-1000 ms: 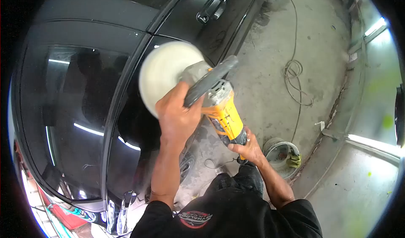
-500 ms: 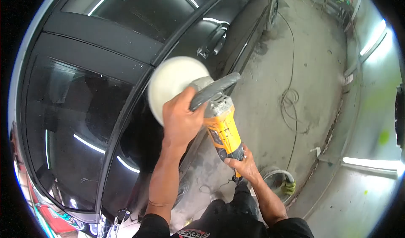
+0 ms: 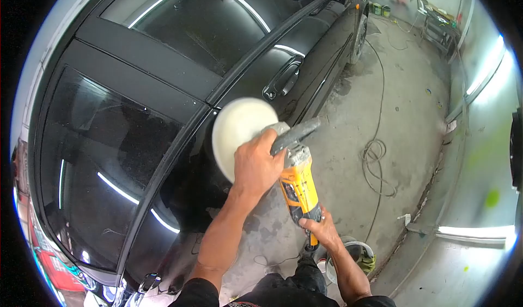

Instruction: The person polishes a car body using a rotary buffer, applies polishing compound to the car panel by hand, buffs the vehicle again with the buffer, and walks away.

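A black car [image 3: 180, 160] fills the side left of the fingers. A yellow polisher [image 3: 299, 184] spans both hands: left-hand fingers [image 3: 266, 138] curl around its front handle, right-hand fingers [image 3: 326, 215] its rear grip. Its pale pad [image 3: 245, 127] is ahead of the left fingers. Right of and below the right fingers, a bucket [image 3: 369, 249] has a yellow-green cloth [image 3: 368, 263] at its rim; its contents are unclear.

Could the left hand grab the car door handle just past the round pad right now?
Probably not: the left hand is gripping the dark bar of the polisher, whose pale pad seems to lie partly between hand and door handle. The hand would likely need to let go.
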Demonstrator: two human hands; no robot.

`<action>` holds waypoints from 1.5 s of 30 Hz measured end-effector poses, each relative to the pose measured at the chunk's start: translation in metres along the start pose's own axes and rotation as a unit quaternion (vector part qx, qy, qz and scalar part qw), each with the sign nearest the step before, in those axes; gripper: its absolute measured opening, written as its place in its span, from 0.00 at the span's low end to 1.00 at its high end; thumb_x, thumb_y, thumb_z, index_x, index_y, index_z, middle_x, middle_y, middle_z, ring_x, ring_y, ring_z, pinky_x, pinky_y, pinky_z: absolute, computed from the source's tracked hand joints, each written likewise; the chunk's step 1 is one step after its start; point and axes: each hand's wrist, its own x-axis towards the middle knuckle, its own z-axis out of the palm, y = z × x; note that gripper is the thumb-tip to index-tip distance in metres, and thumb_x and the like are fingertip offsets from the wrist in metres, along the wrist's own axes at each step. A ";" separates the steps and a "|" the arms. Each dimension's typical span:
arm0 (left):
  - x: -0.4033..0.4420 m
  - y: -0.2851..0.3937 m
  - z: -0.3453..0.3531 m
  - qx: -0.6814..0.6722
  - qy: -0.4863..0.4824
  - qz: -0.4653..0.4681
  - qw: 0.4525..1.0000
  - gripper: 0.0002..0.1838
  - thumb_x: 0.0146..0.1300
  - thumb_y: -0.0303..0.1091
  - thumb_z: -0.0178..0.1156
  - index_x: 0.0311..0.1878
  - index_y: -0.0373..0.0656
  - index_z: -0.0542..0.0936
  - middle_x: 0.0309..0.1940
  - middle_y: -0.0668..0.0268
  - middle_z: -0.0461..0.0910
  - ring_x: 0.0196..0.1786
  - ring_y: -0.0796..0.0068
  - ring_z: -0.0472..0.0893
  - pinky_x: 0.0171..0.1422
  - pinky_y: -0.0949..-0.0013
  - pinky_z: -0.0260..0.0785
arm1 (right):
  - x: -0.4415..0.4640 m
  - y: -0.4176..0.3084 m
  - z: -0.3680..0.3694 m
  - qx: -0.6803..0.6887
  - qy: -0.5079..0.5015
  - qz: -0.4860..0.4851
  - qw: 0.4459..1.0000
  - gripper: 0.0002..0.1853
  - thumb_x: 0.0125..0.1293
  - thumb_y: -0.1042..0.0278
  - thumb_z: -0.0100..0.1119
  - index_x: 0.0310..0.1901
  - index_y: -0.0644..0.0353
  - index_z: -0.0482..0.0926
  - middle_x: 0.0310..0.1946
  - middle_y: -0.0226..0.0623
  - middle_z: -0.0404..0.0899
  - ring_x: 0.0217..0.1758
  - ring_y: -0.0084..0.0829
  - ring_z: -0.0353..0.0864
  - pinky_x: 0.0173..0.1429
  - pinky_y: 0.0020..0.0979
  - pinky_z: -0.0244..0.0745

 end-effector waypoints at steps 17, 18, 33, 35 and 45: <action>-0.005 0.003 -0.036 0.016 0.031 -0.037 0.999 0.11 0.55 0.24 0.72 0.35 0.32 0.77 0.27 0.48 0.82 0.31 0.53 0.86 0.34 0.62 0.72 | 0.000 -0.028 0.009 -0.053 -0.024 -0.024 0.998 0.38 0.50 0.60 0.76 0.59 0.72 0.73 0.46 0.39 0.83 0.48 0.28 0.81 0.54 0.31 0.76; 0.003 0.005 -0.036 0.014 0.038 -0.028 0.999 0.11 0.55 0.24 0.72 0.35 0.33 0.77 0.27 0.48 0.82 0.31 0.52 0.86 0.35 0.62 0.73 | 0.005 -0.029 0.011 -0.035 -0.024 -0.035 0.998 0.37 0.51 0.60 0.76 0.59 0.72 0.73 0.46 0.38 0.83 0.47 0.28 0.81 0.53 0.31 0.76; 0.000 -0.014 -0.025 0.019 0.034 0.011 0.999 0.11 0.53 0.26 0.71 0.34 0.34 0.77 0.27 0.47 0.81 0.34 0.42 0.82 0.36 0.57 0.73 | 0.016 -0.009 0.024 -0.006 -0.007 -0.033 0.999 0.37 0.50 0.62 0.75 0.60 0.70 0.72 0.49 0.38 0.82 0.50 0.28 0.80 0.55 0.31 0.76; -0.040 -0.021 -0.024 0.029 0.010 0.003 1.000 0.12 0.50 0.25 0.72 0.33 0.35 0.77 0.27 0.48 0.80 0.32 0.43 0.82 0.35 0.57 0.72 | 0.007 0.034 0.027 -0.029 -0.002 -0.014 0.999 0.39 0.49 0.63 0.76 0.61 0.70 0.71 0.51 0.40 0.82 0.53 0.28 0.80 0.57 0.31 0.76; -0.147 -0.056 0.032 0.084 -0.188 -0.061 0.977 0.11 0.51 0.27 0.70 0.34 0.39 0.76 0.28 0.53 0.81 0.32 0.46 0.83 0.35 0.53 0.74 | -0.045 0.193 0.048 0.139 -0.074 0.100 0.982 0.37 0.55 0.68 0.74 0.65 0.67 0.67 0.43 0.34 0.80 0.39 0.23 0.79 0.42 0.28 0.77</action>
